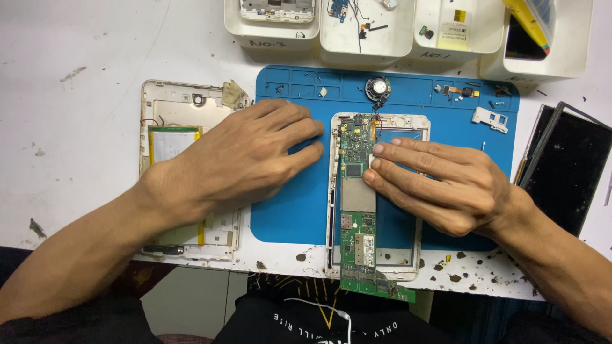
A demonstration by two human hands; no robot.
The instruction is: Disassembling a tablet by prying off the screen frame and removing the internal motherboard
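The green board (357,216) on the frame (417,124) looks thin, light, fragile; grip its bare edges. Right hand (440,185) fingers press it flat; left hand (245,159) splayed empty beside it.

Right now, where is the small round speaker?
In the head view, the round speaker lies at the blue mat's top edge, just above the green circuit board, ahead of the right hand.

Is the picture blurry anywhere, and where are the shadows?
Head view: mostly sharp, the green board shows fine detail; soft even light from above, only faint shadows beside the left hand and right hand on the blue mat; the black screen is dim, with no strong glare; the trays at the top edge are cut off.
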